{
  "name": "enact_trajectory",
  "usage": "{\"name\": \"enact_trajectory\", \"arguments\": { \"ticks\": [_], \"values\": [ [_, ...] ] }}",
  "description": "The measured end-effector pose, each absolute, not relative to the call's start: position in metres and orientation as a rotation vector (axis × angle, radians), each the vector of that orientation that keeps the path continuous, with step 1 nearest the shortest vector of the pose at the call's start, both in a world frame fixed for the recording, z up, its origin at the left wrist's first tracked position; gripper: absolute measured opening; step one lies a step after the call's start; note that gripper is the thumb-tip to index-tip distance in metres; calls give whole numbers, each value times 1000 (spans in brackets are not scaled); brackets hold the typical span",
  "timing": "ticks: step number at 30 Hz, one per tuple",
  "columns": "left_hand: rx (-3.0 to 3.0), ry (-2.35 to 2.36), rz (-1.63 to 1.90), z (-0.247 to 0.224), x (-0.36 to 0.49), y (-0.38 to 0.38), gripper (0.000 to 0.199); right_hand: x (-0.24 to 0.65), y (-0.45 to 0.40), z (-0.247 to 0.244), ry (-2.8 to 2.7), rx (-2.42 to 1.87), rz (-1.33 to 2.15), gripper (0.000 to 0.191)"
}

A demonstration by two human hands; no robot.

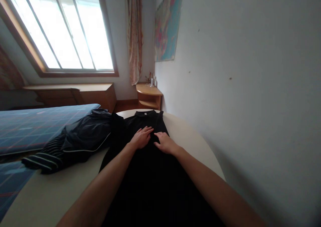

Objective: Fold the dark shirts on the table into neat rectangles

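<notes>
Resting on the black collared cloth garment point(149, 158), your left hand point(142, 137) and right hand point(165, 142) show open, loosely extended fingers, tips close together. Garment lies spread on the cream, round-edged table point(198, 141); crumpled dark, white-striped clothing point(85, 135) at its left.

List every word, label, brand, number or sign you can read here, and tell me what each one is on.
No text can be read.
Wall map: any print is too small and blurred to read.
Small white tag in the collar of the black shirt: too small to read.
</notes>
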State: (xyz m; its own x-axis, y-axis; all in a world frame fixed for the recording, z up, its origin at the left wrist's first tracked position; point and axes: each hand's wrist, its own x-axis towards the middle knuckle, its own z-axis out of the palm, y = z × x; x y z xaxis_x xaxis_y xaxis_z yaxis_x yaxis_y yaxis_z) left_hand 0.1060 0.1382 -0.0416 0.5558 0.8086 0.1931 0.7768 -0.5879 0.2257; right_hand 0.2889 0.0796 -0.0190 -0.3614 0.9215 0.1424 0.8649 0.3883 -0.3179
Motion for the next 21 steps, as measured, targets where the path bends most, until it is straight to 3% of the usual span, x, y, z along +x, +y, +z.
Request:
{"name": "enact_trajectory", "arguments": {
  "ticks": [5,11,21],
  "values": [
    [2666,1410,426,-40,109,146,51,302,83,-15,-2287,-1478,401,60],
    [2781,1409,449,-27,113,133,52,317,68,6,-2221,-1709,492,41],
    [2814,974,491,-18,111,93,44,332,35,36,-2616,-1706,772,35]
  ]
}}
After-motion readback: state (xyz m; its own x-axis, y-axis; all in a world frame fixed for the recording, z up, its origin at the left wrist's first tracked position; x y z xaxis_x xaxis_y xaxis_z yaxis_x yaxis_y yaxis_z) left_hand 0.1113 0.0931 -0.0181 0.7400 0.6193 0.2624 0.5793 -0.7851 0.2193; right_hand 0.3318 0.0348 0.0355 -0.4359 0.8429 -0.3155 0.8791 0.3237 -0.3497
